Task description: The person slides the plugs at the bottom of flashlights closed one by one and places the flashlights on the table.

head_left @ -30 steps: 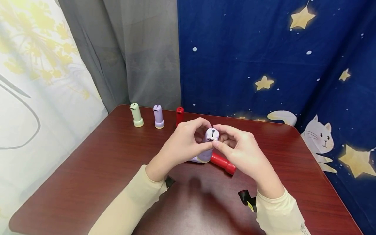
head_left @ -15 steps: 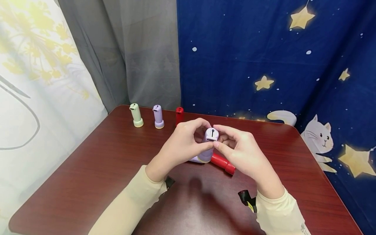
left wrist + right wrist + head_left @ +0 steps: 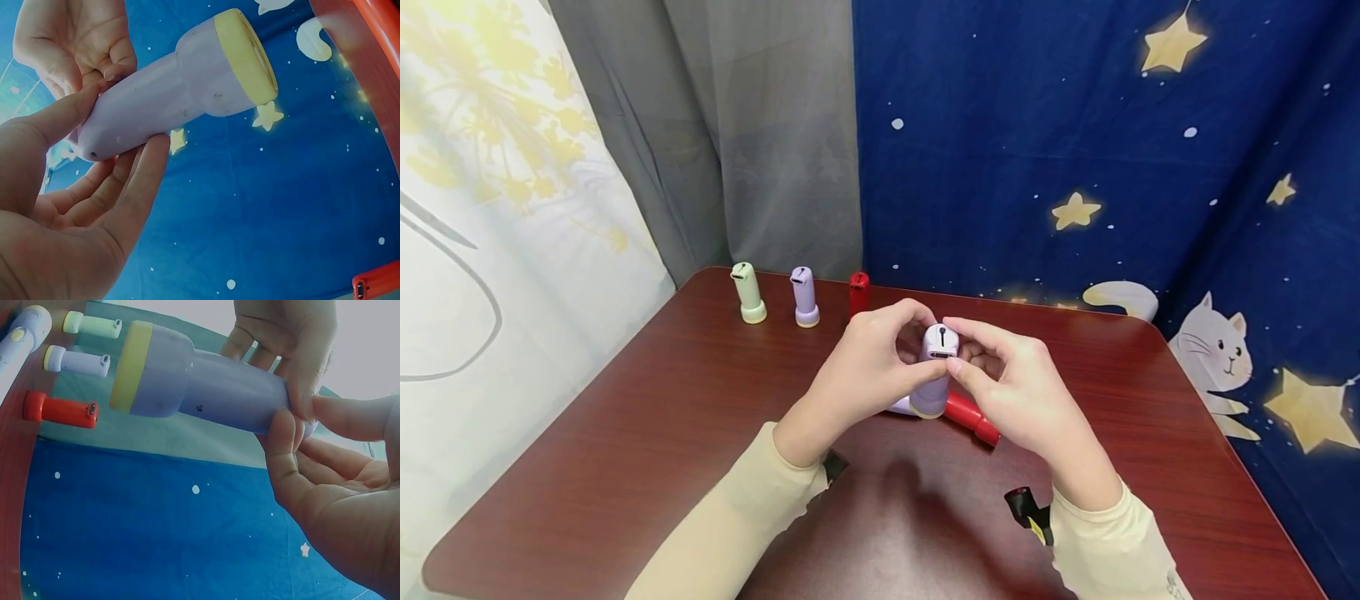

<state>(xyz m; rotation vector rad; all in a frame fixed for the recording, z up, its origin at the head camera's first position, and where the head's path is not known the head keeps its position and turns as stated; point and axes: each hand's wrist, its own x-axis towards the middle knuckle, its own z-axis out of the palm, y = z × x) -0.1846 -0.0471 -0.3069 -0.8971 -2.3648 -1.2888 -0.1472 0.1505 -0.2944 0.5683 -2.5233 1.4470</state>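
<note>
"What are the left hand point(image 3: 867, 362) and right hand point(image 3: 1024, 379) holding?"
"They're gripping a lilac flashlight-shaped cylinder point(image 3: 931, 396) over the glossy dark-red table point(image 3: 685, 417)."
"And beyond?"
"Pale-green, lilac and red flashlight-shaped cylinders point(image 3: 803, 296) are standing."

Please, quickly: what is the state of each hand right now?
Left hand: closed, holding the raised purple flashlight.
Right hand: closed, also holding the raised purple flashlight, near its top end.

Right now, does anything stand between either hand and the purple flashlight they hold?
Nothing visible does: the left hand and right hand both touch the purple flashlight directly, near its narrow end. The lying red flashlight is on the table, not between them.
</note>
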